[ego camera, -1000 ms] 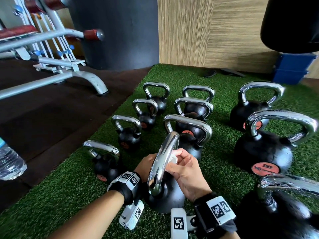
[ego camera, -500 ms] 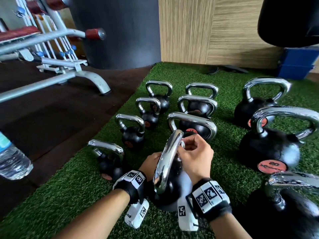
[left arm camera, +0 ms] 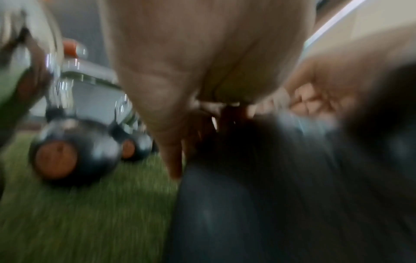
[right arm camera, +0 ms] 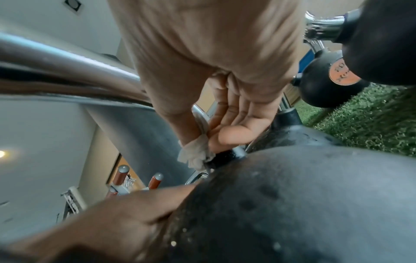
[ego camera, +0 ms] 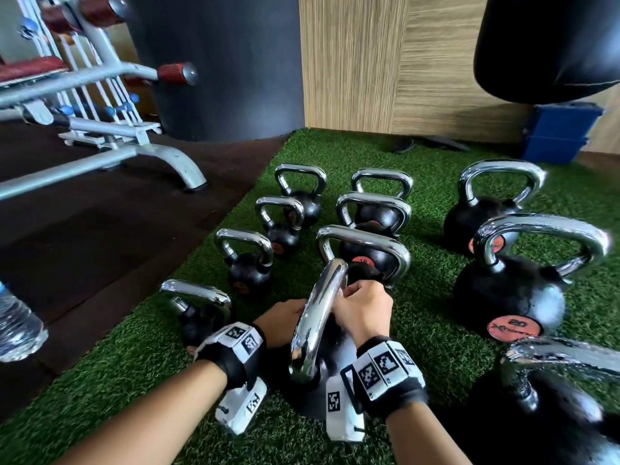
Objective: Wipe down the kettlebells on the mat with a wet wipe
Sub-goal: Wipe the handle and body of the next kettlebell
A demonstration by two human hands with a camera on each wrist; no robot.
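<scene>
Kettlebell [ego camera: 322,374] under work: nearest one, centre foreground of the green turf mat [ego camera: 134,357], black body, chrome handle [ego camera: 318,313] edge-on to the head camera.

Right hand [ego camera: 364,312]: fingers curled, pinching a bunched wet wipe [right arm camera: 194,154]. Right wrist view shows the wipe pressed at the black collar where the far handle leg meets the body. Wipe looks greyed, crumpled.

Left hand [ego camera: 281,317]: laid against the left side of the body, steadying it. Left wrist view too blurred to tell finger posture; cannot say whether it is clenched or released.

Change over the last second: the right hand was on the upper curve of the handle, wipe showing white beside it; it has since travelled down the far side of the handle to its base. Left hand has stayed on the same flank.

Reading: handle pass appears near its end at the far leg. Body surface shows specks and droplets in the right wrist view, so the body likely remains to be wiped, or is only part done.

Surroundings: other kettlebells [ego camera: 510,286] stand in rows on the mat beyond and to the right, none touched now. Water bottle [ego camera: 16,327] at the left edge. Weight bench frame [ego camera: 100,156] on the dark floor, well apart.
</scene>
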